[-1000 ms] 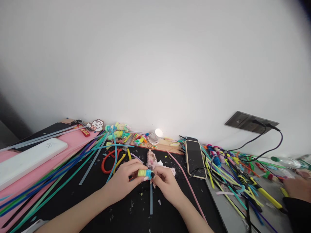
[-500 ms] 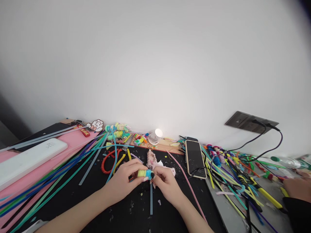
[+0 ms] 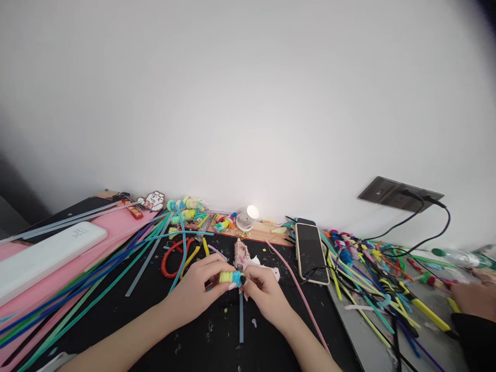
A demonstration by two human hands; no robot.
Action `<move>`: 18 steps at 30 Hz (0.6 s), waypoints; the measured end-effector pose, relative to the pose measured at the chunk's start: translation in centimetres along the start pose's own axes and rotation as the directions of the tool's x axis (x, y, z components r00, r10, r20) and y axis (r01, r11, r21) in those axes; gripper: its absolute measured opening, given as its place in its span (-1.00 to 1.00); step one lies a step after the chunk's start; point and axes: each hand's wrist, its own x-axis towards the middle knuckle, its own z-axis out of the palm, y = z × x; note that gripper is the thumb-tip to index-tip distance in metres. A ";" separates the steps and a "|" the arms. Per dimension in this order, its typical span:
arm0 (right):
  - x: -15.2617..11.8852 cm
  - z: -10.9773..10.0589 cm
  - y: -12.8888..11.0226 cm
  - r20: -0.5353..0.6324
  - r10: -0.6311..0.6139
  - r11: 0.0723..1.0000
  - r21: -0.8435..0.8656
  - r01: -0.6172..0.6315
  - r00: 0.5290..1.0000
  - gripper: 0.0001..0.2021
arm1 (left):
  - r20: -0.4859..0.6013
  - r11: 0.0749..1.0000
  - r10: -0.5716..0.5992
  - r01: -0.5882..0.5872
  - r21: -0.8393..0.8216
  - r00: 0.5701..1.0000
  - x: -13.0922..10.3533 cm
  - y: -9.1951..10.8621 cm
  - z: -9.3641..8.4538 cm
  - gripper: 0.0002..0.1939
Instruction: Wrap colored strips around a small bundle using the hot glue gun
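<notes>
Between my two hands is a small coiled pipe-cleaner piece (image 3: 226, 277), yellow at its left part and blue at its right, with a dark tip at the right end. My left hand (image 3: 205, 277) grips the yellow part between thumb and fingers. The fingers of my right hand (image 3: 262, 289) are pinched at the blue and dark end. Just behind my hands lies a stained, pale pink glue gun (image 3: 242, 251), partly hidden by them. A translucent glue stick (image 3: 241, 323) sticks out toward me below the hands.
Pipe cleaners (image 3: 116, 274) and a white power bank-like bar (image 3: 50, 258) lie left, near red-handled scissors (image 3: 166, 261). A paper cup (image 3: 248, 219) stands by the wall. Right are a phone (image 3: 311, 253), yellow-handled pliers (image 3: 426, 312), cables, a bottle (image 3: 457, 257) and another person's hand (image 3: 475, 299).
Almost nothing differs. Both my hands stay on the coiled piece in the same place, with only a very slight shift of the dark tip.
</notes>
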 end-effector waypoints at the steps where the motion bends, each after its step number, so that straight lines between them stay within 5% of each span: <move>1: 0.0 0.0 0.0 0.000 -0.001 1.000 -0.002 0.001 1.000 -0.66 | 0.000 1.000 0.001 -0.001 0.001 1.000 0.0 0.0 0.0 -0.84; 18: 0.0 -0.1 0.2 0.000 -0.002 1.000 -0.003 0.002 1.000 -0.69 | 0.004 1.000 0.000 0.000 0.000 1.000 0.0 -0.1 0.1 -0.85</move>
